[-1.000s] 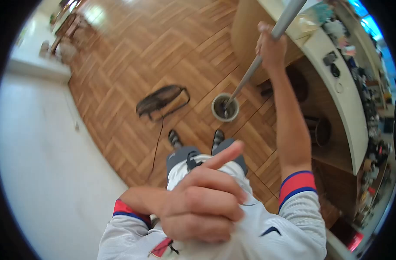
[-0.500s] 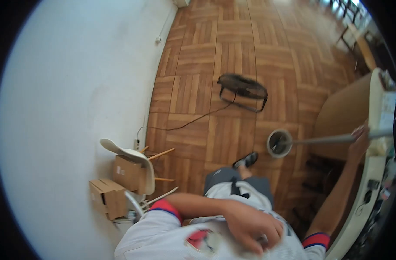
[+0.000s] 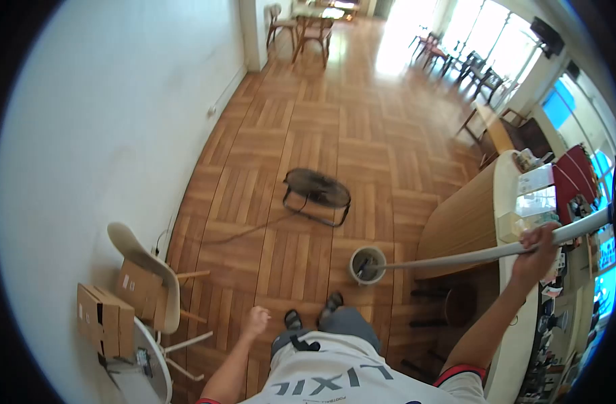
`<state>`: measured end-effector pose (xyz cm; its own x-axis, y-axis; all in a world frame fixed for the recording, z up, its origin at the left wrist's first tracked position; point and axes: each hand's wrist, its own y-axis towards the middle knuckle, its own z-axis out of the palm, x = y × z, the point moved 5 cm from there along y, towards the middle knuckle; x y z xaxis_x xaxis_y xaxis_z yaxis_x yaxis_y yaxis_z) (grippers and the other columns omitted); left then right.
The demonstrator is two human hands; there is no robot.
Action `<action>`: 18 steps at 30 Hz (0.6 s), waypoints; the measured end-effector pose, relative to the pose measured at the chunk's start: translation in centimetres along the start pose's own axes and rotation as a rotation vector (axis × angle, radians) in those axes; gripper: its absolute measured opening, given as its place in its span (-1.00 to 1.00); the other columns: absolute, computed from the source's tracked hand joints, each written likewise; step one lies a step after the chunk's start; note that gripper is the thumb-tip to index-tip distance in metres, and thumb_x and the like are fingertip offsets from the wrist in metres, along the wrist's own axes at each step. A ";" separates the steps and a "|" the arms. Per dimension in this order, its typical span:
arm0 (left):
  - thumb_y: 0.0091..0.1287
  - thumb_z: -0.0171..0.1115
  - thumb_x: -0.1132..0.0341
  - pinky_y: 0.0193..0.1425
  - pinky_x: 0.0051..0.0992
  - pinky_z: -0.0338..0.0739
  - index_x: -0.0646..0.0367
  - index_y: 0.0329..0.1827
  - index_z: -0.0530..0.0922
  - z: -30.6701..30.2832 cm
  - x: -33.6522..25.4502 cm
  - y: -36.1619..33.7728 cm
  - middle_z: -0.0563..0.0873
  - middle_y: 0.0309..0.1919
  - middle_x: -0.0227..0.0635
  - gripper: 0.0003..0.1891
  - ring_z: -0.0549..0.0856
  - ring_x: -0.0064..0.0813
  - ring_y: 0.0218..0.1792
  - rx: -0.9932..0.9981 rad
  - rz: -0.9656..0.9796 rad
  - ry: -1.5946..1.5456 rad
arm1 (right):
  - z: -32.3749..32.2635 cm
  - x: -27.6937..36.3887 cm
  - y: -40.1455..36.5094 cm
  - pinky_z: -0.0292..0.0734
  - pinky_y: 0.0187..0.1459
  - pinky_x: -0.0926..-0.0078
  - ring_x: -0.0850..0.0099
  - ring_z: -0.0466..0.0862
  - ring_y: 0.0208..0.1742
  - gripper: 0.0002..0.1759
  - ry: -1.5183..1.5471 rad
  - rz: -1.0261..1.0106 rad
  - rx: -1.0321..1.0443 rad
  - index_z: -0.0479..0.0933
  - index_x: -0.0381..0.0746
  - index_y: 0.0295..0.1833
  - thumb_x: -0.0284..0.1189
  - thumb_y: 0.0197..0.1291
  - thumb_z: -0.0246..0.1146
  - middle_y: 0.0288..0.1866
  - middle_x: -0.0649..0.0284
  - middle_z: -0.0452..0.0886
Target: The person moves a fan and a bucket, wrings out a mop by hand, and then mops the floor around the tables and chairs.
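Observation:
My right hand (image 3: 538, 248) is wrapped round the upper part of a long pale mop handle (image 3: 456, 258), held out at a slant. The lower end of the handle goes into a round whitish bucket (image 3: 355, 275) on the floor ahead of my feet. Inside the bucket lies a dark, greyish shape, probably the mop head, not clearly seen. My left hand (image 3: 256, 322) hangs low at my left side, fingers curled, with nothing visible in it.
A black floor fan (image 3: 318, 188) stands ahead, its cord running to the left wall. At left are a white chair (image 3: 146, 259), cardboard boxes (image 3: 106, 320) and a round white table (image 3: 156, 357). A counter (image 3: 466, 212) runs along the right, with a stool (image 3: 459, 306) beneath.
My left hand has dropped from in front of my chest to my left side. The view has tilted up, showing more of the room. My right hand still grips the mop handle in the bucket.

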<state>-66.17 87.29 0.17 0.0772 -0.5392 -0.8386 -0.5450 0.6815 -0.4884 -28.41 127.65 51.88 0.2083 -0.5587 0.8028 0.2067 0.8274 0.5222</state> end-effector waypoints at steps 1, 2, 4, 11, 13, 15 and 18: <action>0.15 0.07 0.32 -0.02 -0.33 0.51 0.34 0.07 0.43 2.7 -5.4 -0.1 0.54 -0.05 0.08 -0.58 0.63 -0.16 -0.15 0.078 0.142 0.036 | 0.0 3.7 0.8 0.24 -0.56 0.65 0.63 0.27 -0.68 -0.78 0.052 -0.054 0.050 0.34 -0.23 -0.17 -0.32 0.25 0.17 -0.59 0.38 0.30; 0.11 0.08 0.34 0.10 -0.31 0.47 0.35 0.16 0.34 6.1 -12.1 -1.4 0.48 0.04 0.12 -0.49 0.58 -0.09 -0.03 0.154 0.281 0.070 | -0.1 7.0 0.9 0.24 -0.58 0.66 0.64 0.28 -0.68 -0.73 0.055 -0.150 0.076 0.32 -0.25 -0.09 -0.31 0.26 0.16 -0.56 0.37 0.31; 0.09 0.14 0.33 0.28 -0.27 0.29 0.33 0.26 0.21 13.4 -20.4 -2.0 0.37 0.16 0.12 -0.36 0.42 -0.05 0.17 0.301 0.645 0.314 | 0.7 13.1 0.4 0.24 -0.62 0.69 0.65 0.29 -0.69 -0.61 0.047 -0.350 0.144 0.28 -0.30 0.07 -0.30 0.26 0.15 -0.51 0.35 0.32; 0.14 0.24 0.15 0.07 -0.18 0.40 0.27 -0.07 0.49 37.5 -37.3 -10.8 0.57 -0.09 0.02 -0.59 0.51 0.01 0.02 0.485 1.186 0.165 | -5.7 21.4 -2.8 0.12 -0.85 0.71 0.68 0.20 -0.83 -0.34 0.002 -0.515 0.032 0.01 -0.32 0.35 -0.27 0.29 0.11 -0.54 0.35 0.30; 0.18 0.21 0.15 -0.13 -0.18 0.45 0.26 -0.30 0.52 43.5 -35.1 -8.7 0.60 -0.32 -0.03 -0.71 0.58 0.01 -0.17 0.509 1.026 0.119 | -8.7 20.7 -0.7 0.08 -0.87 0.72 0.71 0.15 -0.83 -0.37 0.031 -0.501 0.011 0.05 -0.30 0.32 -0.26 0.28 0.12 -0.57 0.39 0.26; 0.22 0.16 0.16 -0.30 -0.18 0.49 0.25 -0.50 0.53 47.8 -35.6 -6.4 0.61 -0.51 -0.04 -0.70 0.61 0.03 -0.35 0.339 1.005 0.092 | -11.0 18.1 3.3 0.06 -0.88 0.73 0.70 0.18 -0.84 -0.46 -0.114 -0.450 -0.175 0.13 -0.22 0.28 -0.29 0.28 0.12 -0.66 0.43 0.21; 0.26 0.07 0.18 -0.32 -0.14 0.51 0.23 -0.58 0.56 50.9 -37.4 -6.1 0.62 -0.53 -0.02 -0.66 0.61 0.04 -0.41 0.151 0.924 0.166 | -13.3 16.1 8.9 0.10 -0.82 0.66 0.67 0.20 -0.83 -0.67 -0.135 -0.361 -0.101 0.30 -0.29 -0.01 -0.32 0.24 0.14 -0.68 0.44 0.23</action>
<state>-23.26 128.48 22.26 -0.4566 0.1898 -0.8692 -0.2160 0.9241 0.3153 -10.51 125.28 65.59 -0.0216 -0.7945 0.6069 0.3384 0.5654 0.7522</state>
